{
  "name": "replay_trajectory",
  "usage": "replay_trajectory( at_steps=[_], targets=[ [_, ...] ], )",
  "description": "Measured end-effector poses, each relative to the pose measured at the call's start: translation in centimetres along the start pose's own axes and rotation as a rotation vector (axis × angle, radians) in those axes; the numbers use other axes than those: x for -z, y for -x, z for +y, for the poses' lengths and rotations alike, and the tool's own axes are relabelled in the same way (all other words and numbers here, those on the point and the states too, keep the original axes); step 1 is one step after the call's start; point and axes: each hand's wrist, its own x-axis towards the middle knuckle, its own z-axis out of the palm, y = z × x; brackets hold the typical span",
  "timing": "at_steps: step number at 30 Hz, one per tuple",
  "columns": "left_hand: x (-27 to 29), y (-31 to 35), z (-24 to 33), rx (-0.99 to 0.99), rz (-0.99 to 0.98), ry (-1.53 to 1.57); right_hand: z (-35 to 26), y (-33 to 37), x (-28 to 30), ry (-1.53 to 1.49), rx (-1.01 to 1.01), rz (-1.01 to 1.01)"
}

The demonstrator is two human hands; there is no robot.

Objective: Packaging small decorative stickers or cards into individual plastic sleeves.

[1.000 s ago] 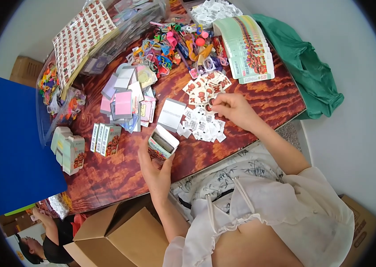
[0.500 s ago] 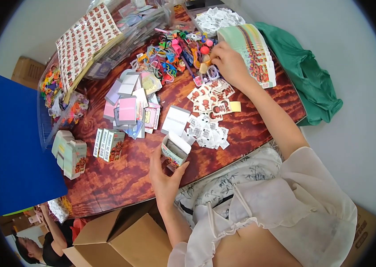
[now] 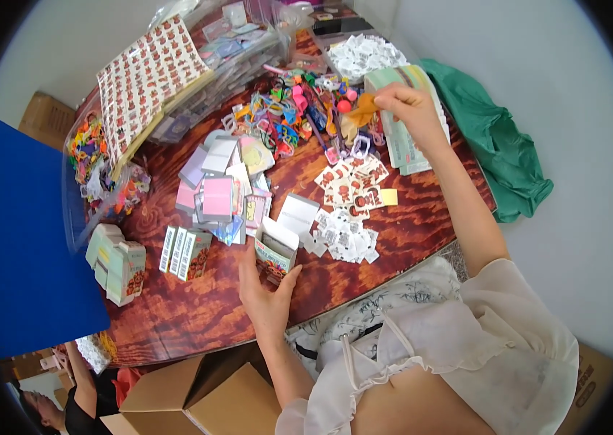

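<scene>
My left hand (image 3: 267, 301) grips a small printed carton (image 3: 275, 255) between thumb and fingers; its top is open with a white flap raised. At the far right, my right hand (image 3: 414, 109) pinches a soft-looking orange piece (image 3: 364, 106) above the edge of a heap of colourful small trinkets (image 3: 285, 109); its exact kind is unclear. Below that hand lie character stickers (image 3: 350, 190) and a yellow slip. Small white packets (image 3: 345, 238) lie in a pile right of the carton. Notepads and cards (image 3: 218, 197) are heaped behind it.
Several filled cartons (image 3: 187, 254) stand left, beside flattened cartons (image 3: 117, 270). More flat cartons (image 3: 414, 158) lie under my right hand. At the back are a sticker sheet stack (image 3: 151, 80) and a tub of white packets (image 3: 366, 56). A cardboard box (image 3: 238, 395) sits below the table edge; another person (image 3: 78, 391) is lower left.
My right hand has risen from the edge of the trinket heap, now with the orange piece in its fingers. My left hand still holds the carton, and the view has shifted slightly.
</scene>
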Motion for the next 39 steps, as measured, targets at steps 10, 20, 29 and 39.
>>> replay_trajectory(
  at_steps=[10,20,29,39],
  targets=[
    [0.6,-1.4,0.0,0.05,-0.024,-0.013,2.0,-1.1,0.0,-0.395,-0.266,-0.136],
    [-0.1,-3.5,0.5,0.036,-0.066,-0.028,3.1,1.3,-1.8,-0.821,-0.436,-0.314],
    [-0.9,-4.0,0.6,0.066,-0.128,0.016,3.5,4.5,-4.0,-1.462,-0.61,-0.372],
    [-1.6,-4.2,0.7,0.11,-0.61,0.844,1.7,7.5,-6.6,-1.097,-0.64,-0.417]
  ],
)
